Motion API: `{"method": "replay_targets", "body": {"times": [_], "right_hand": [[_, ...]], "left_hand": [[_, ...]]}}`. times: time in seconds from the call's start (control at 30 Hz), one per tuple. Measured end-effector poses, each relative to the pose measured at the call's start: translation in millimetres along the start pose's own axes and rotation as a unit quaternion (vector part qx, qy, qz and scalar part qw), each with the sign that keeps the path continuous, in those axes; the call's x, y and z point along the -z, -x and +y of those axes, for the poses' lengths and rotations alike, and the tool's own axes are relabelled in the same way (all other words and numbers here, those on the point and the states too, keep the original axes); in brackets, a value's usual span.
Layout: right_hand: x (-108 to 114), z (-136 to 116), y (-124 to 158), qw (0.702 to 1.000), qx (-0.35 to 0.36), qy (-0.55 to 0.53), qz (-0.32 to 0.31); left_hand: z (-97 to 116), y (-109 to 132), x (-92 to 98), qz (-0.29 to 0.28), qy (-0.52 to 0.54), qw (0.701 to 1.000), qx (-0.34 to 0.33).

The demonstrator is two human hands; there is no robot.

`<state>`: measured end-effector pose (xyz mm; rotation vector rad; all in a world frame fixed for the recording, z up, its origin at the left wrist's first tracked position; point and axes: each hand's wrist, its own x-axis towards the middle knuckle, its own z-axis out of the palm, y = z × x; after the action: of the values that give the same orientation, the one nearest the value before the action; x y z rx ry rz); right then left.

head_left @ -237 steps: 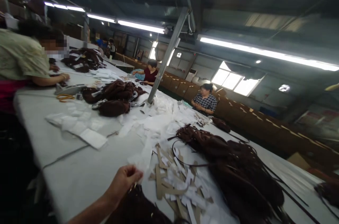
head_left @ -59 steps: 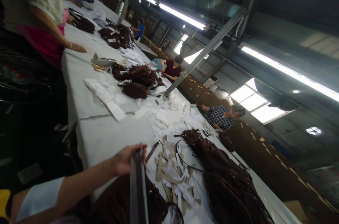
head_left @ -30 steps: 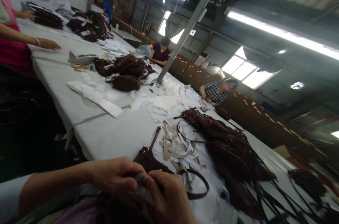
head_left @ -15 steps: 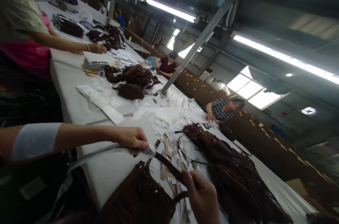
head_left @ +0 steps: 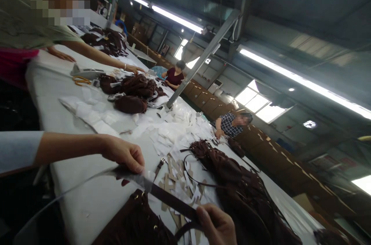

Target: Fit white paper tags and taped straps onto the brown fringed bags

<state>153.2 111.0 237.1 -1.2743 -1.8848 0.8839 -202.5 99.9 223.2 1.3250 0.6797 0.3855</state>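
A dark brown bag strap (head_left: 174,200) stretches between my two hands above the table. My right hand (head_left: 218,223) pinches it near the bottom of the view. My left hand (head_left: 126,156) is closed at the strap's other end, on a clear plastic strip (head_left: 142,183) that lies over the strap there. The plastic's long tail trails off to the lower left. Below my hands lies a brown fringed bag (head_left: 133,220) with small gold-coloured eyelets. A short buckled strap (head_left: 160,165) rests just beyond the held strap.
Brown bags (head_left: 243,183) are piled at the right, with paper and card strips (head_left: 174,175) beside them. White wrapping scraps (head_left: 174,121), orange-handled scissors (head_left: 81,80) and more bags (head_left: 131,94) lie farther off. A slanting post (head_left: 199,63) stands mid-table. Co-workers surround the table.
My left hand has slid away from my right, showing a longer stretch of strap between them. At the left, a co-worker has leaned in and reached farther across the table. The view has shifted.
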Motion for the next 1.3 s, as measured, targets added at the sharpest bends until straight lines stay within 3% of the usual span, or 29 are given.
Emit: {"method": "replay_targets", "body": {"times": [0.13, 0.23, 0.3, 0.4, 0.5, 0.57, 0.63, 0.77, 0.87, 1.0, 1.07, 1.17, 1.3], "right_hand": [[-55.4, -6.4, -3.4, 0.998, 0.019, -0.01, -0.06], [-83.1, -13.0, -6.0, 0.993, 0.032, -0.03, -0.11], [-80.8, -6.0, -6.6, 0.992, 0.037, -0.036, -0.118], [-55.1, 22.0, -5.6, 0.995, 0.016, 0.003, -0.096], [-39.2, 44.7, -3.4, 0.998, -0.01, 0.038, -0.054], [-47.1, 44.5, -2.3, 0.998, -0.009, 0.044, -0.052], [-64.3, 35.0, -1.4, 0.997, 0.002, 0.033, -0.065], [-81.0, 27.1, 0.2, 0.996, 0.026, 0.0, -0.081], [-63.8, 52.4, 1.1, 0.995, 0.023, 0.026, -0.089], [-49.1, 90.0, -1.9, 0.997, -0.03, 0.049, -0.047], [-55.1, 92.9, -5.6, 0.998, -0.034, 0.042, -0.037], [-66.4, 85.2, -10.1, 0.999, -0.024, 0.032, -0.035], [-58.8, 94.3, -4.0, 0.999, -0.026, 0.004, -0.028]], "left_hand": [[-15.3, -36.7, -29.0, -0.003, 0.034, 0.999, -0.013], [-8.6, -57.7, -41.3, 0.062, 0.009, 0.998, -0.025], [2.6, -59.5, -35.0, 0.112, -0.048, 0.991, -0.055], [15.0, -49.3, -7.6, 0.17, -0.18, 0.963, -0.103], [7.4, -48.9, 11.5, 0.17, -0.262, 0.948, -0.066], [-5.5, -62.5, 6.2, 0.132, -0.247, 0.96, -0.029], [-16.2, -82.4, -10.4, 0.091, -0.197, 0.976, -0.017], [-15.3, -108.2, -35.1, 0.07, -0.162, 0.982, -0.073], [-3.9, -106.9, -19.8, 0.103, -0.269, 0.952, -0.105], [-1.4, -115.0, 9.0, 0.13, -0.342, 0.928, -0.062], [-5.2, -131.5, 6.4, 0.122, -0.342, 0.931, -0.036], [-9.2, -161.1, -14.2, 0.069, -0.328, 0.942, -0.009], [-12.3, -181.9, -27.4, 0.005, -0.287, 0.958, 0.002]]}}
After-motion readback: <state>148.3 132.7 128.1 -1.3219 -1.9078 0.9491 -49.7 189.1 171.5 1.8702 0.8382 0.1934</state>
